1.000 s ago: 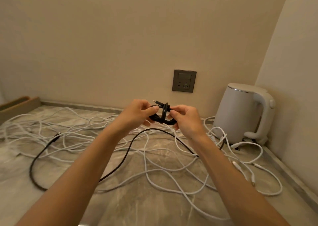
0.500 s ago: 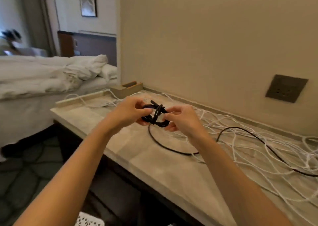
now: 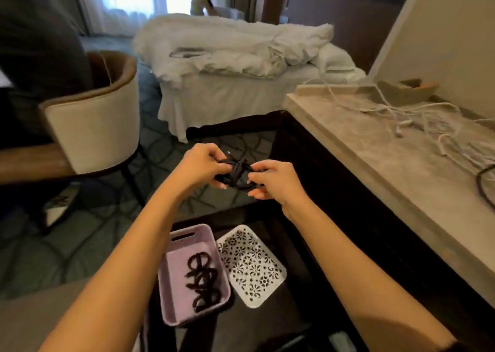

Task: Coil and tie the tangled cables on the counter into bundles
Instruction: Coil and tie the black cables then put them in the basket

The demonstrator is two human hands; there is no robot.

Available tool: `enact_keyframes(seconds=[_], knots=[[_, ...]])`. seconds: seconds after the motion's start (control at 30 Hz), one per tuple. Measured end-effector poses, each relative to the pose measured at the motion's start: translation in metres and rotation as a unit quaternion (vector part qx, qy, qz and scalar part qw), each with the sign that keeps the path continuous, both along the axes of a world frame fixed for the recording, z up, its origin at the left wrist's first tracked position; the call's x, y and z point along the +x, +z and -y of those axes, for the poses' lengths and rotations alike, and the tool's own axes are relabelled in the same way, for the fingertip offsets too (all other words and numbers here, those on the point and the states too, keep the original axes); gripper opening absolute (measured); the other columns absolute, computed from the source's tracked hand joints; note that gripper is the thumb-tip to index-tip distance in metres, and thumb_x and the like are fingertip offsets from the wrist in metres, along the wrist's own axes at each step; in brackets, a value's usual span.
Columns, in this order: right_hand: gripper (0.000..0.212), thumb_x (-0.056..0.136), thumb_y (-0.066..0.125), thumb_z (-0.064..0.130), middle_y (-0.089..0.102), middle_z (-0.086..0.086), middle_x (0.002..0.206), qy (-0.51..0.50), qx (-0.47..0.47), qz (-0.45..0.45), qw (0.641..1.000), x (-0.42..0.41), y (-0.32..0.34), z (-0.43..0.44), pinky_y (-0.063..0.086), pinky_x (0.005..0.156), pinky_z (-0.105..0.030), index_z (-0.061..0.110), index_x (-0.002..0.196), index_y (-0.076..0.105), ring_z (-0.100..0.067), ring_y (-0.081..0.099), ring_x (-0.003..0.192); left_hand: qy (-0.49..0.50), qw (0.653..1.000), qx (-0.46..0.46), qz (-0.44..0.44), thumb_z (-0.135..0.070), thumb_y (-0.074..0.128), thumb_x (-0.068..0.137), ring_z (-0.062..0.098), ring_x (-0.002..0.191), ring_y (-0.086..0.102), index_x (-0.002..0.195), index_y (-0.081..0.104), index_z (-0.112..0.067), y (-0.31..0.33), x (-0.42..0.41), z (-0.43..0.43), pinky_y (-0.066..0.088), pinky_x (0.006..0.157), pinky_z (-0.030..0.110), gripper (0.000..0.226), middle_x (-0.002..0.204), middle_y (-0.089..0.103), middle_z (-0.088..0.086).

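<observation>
Off the near edge of the bench [image 3: 361, 164], out over the patterned floor, I hold the black cable bundle [image 3: 237, 175] in mid-air between both hands. My left hand [image 3: 199, 165] has its fingers [image 3: 218, 168] curled round the bundle's left loop. My right hand [image 3: 276, 181] pinches the right loop between thumb and forefinger, with the other fingers loosely curled beneath. A wrap of the same cable crosses the middle of the bundle.

Below my forearms a lilac basket [image 3: 167, 292] sits on a dark surface and holds several tied black bundles [image 3: 203, 282]. A white perforated basket [image 3: 251, 267] lies just beside it on the right.

On the bench, loose white cables [image 3: 401, 110] sprawl toward the far end, and a black cable [image 3: 480, 184] loops in at the frame's right edge.
</observation>
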State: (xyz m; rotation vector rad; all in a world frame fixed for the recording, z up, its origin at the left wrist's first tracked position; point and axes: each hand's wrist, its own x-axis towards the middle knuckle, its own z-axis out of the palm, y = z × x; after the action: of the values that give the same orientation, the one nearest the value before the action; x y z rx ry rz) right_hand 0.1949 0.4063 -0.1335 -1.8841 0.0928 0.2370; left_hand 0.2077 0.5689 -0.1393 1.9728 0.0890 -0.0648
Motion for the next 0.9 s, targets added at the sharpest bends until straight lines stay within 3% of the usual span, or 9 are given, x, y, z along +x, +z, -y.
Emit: enact_keyframes(seconds=[0.13, 0.23, 0.37, 0.5, 0.57, 0.63, 0.7, 0.77, 0.9], knots=[[0.016, 0.083, 0.067, 0.003, 0.064, -0.007, 0.074, 0.028, -0.036, -0.068, 0.997, 0.014, -0.062, -0.040, 0.048, 0.047, -0.019, 0.017, 0.090, 0.064, -0.017, 0.059, 0.053, 0.025, 0.992, 0.105, -0.059, -0.014, 0.075, 0.076, 0.010, 0.052, 0.054, 0.065, 0.056, -0.017, -0.054, -0.007, -0.042, 0.046, 0.049, 0.015, 0.022, 0.062, 0.059, 0.001], [0.015, 0.082, 0.068, 0.002, 0.066, -0.009, 0.078, 0.033, -0.065, -0.115, 0.991, 0.017, -0.105, -0.055, 0.051, 0.052, -0.023, 0.017, 0.082, 0.067, -0.017, 0.058, 0.049, 0.018, 0.983, 0.136, -0.123, -0.016, 0.075, 0.075, 0.013, 0.055, 0.055, 0.067, 0.059, -0.018, -0.097, -0.009, -0.059, 0.049, 0.061, 0.021, 0.018, 0.067, 0.062, 0.005], [0.014, 0.083, 0.061, -0.008, 0.059, -0.009, 0.069, 0.057, -0.081, -0.169, 0.981, 0.019, -0.148, -0.064, 0.045, 0.045, -0.019, 0.002, 0.091, 0.066, -0.008, 0.055, 0.044, 0.019, 0.973, 0.152, -0.173, -0.010, 0.072, 0.078, 0.017, 0.066, 0.061, 0.088, 0.069, -0.013, -0.147, -0.006, -0.070, 0.046, 0.065, 0.018, 0.011, 0.078, 0.061, 0.006], [0.019, 0.082, 0.044, -0.013, 0.046, -0.024, 0.066, 0.116, -0.095, -0.210, 0.966, 0.028, -0.181, -0.062, 0.050, 0.063, -0.026, -0.021, 0.095, 0.054, -0.019, 0.047, 0.066, 0.041, 0.966, 0.133, -0.220, -0.003, 0.067, 0.080, 0.024, 0.066, 0.065, 0.087, 0.070, -0.003, -0.201, 0.006, -0.074, 0.055, 0.074, 0.031, 0.007, 0.077, 0.064, 0.013], [0.012, 0.083, 0.043, -0.011, 0.038, -0.024, 0.070, 0.126, -0.117, -0.229, 0.958, 0.032, -0.191, -0.064, 0.046, 0.064, -0.029, -0.011, 0.083, 0.055, -0.020, 0.039, 0.067, 0.071, 0.962, 0.135, -0.229, -0.005, 0.068, 0.080, 0.032, 0.079, 0.067, 0.087, 0.071, -0.004, -0.226, 0.012, -0.075, 0.055, 0.081, 0.040, 0.008, 0.087, 0.067, 0.019], [0.012, 0.087, 0.048, -0.004, 0.050, -0.015, 0.082, 0.148, -0.167, -0.243, 0.944, 0.036, -0.202, -0.066, 0.041, 0.069, -0.029, 0.003, 0.085, 0.058, -0.021, 0.048, 0.077, 0.094, 0.955, 0.152, -0.236, -0.008, 0.068, 0.080, 0.033, 0.088, 0.066, 0.092, 0.071, -0.006, -0.251, 0.019, -0.075, 0.053, 0.084, 0.042, 0.012, 0.095, 0.068, 0.020], [0.020, 0.092, 0.049, 0.002, 0.060, -0.012, 0.110, 0.208, -0.208, -0.253, 0.922, 0.037, -0.208, -0.066, 0.042, 0.085, -0.030, 0.002, 0.106, 0.065, -0.023, 0.054, 0.104, 0.116, 0.949, 0.169, -0.240, -0.009, 0.066, 0.082, 0.034, 0.096, 0.064, 0.100, 0.070, -0.004, -0.270, 0.022, -0.075, 0.051, 0.087, 0.042, 0.019, 0.099, 0.067, 0.021], [0.033, 0.094, 0.049, 0.005, 0.053, -0.008, 0.133, 0.232, -0.211, -0.275, 0.909, 0.037, -0.213, -0.068, 0.035, 0.098, -0.028, 0.006, 0.126, 0.058, -0.021, 0.047, 0.124, 0.136, 0.944, 0.172, -0.245, -0.008, 0.065, 0.083, 0.034, 0.101, 0.062, 0.105, 0.068, -0.001, -0.285, 0.024, -0.074, 0.050, 0.089, 0.039, 0.023, 0.103, 0.067, 0.022], [0.037, 0.096, 0.048, 0.011, 0.047, -0.007, 0.141, 0.266, -0.213, -0.300, 0.891, 0.037, -0.229, -0.074, 0.030, 0.103, -0.027, 0.010, 0.133, 0.052, -0.020, 0.042, 0.130, 0.159, 0.936, 0.191, -0.250, -0.005, 0.058, 0.086, 0.036, 0.103, 0.060, 0.107, 0.065, 0.000, -0.307, 0.031, -0.068, 0.047, 0.085, 0.038, 0.023, 0.103, 0.066, 0.023]])
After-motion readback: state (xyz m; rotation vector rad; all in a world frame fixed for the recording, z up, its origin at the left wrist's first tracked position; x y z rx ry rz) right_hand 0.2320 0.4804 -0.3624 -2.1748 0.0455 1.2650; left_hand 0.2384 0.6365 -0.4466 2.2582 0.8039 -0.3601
